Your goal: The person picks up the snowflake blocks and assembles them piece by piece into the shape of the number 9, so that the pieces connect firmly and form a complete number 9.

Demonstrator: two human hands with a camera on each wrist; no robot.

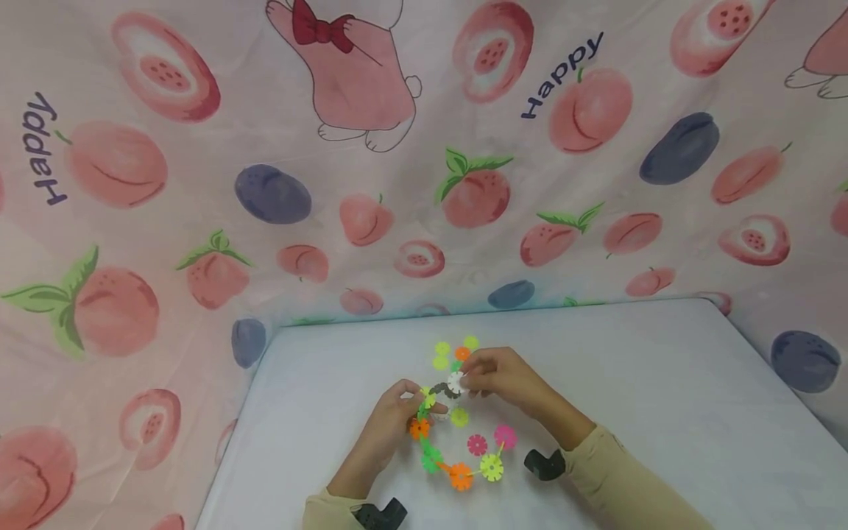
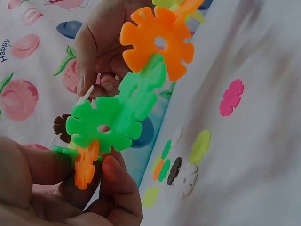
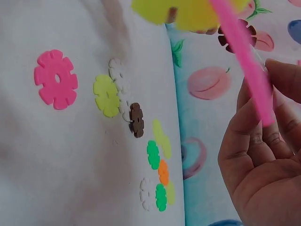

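My left hand [image 1: 391,421] [image 2: 70,188] pinches one end part of a curved chain of notched flower discs, at a small orange disc [image 2: 85,165] and a green one beside it. The chain hangs to the right through green [image 1: 432,460], orange [image 1: 461,476] and yellow [image 1: 492,467] discs to a pink one [image 1: 506,437]. Beyond the left fingers a brown disc [image 2: 61,128] shows. My right hand [image 1: 506,377] [image 3: 263,155] pinches a white disc [image 1: 456,382] close to the brown one; whether these two are joined, I cannot tell.
Loose discs lie on the white table [image 1: 623,353]: a pink one [image 1: 477,444], a yellow one [image 1: 460,417], and several green, orange [image 1: 462,354], yellow, white and brown [image 3: 137,120] ones towards the back. A fruit-patterned cloth [image 1: 371,184] hangs behind the table.
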